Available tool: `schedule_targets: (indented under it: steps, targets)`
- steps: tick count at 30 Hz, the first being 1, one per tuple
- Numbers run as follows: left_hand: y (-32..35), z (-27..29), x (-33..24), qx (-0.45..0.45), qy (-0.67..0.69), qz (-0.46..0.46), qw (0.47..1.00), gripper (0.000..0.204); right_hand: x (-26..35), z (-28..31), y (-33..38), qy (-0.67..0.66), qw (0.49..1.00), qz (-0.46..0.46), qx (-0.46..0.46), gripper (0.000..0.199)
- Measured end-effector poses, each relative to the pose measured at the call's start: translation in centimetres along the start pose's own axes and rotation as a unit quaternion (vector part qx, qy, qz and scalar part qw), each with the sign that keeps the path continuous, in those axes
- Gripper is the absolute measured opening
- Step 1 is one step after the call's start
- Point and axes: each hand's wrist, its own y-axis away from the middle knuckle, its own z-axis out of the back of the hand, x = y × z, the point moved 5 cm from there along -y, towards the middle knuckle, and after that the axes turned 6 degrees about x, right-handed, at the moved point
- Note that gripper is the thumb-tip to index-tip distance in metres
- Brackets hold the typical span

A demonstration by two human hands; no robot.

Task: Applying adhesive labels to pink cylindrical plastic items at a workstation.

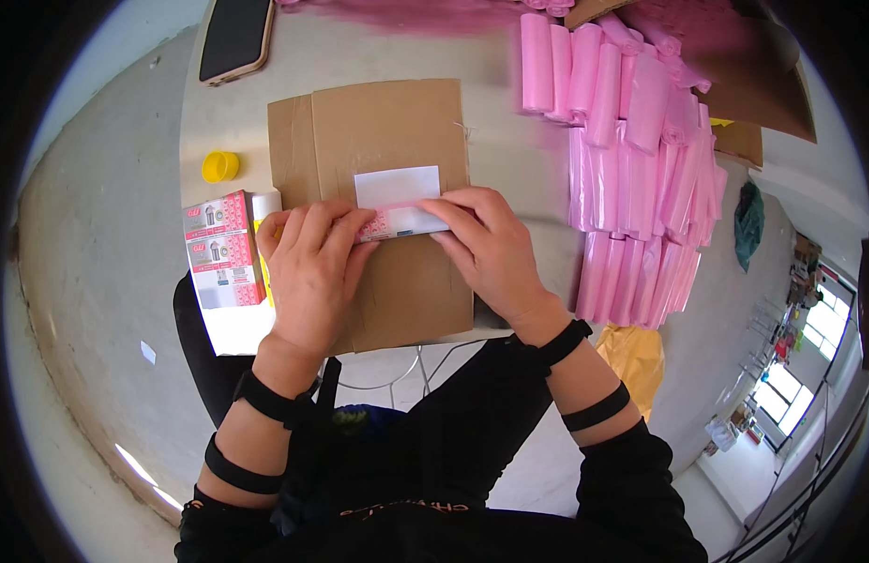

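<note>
On a flat piece of brown cardboard (387, 122), both hands hold a white paper label (397, 186) with pink print along its near edge. A narrow pink band runs across the label; whether a pink roll lies inside the fold is hard to make out. My left hand (312, 253) pinches the label's left end, fingertips on the printed strip. At the right end, my right hand (486, 249) grips it between thumb and fingers. Close beside my left hand are stacks of printed pink-and-white labels (219, 249) and a white and yellow bottle (266, 203), partly hidden by that hand.
Many pink plastic rolls (641, 178) are piled along the table's right side. A yellow cap (220, 167) sits left of the cardboard, and a dark phone (237, 39) lies at the far left. A yellow bag (633, 361) is below the right table edge.
</note>
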Motion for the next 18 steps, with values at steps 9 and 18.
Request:
schedule_targets:
  steps: [9,18]
  targets:
    - [-0.5,0.0,0.5,0.032,0.016,0.0,0.999,0.027,-1.2,0.1,0.2,-0.001,0.999,0.007,-0.035,0.033]
    - [-0.8,0.0,1.3,0.047,0.023,0.026,0.998,0.028,-1.2,0.5,-0.8,0.028,0.999,0.02,-0.006,0.031]
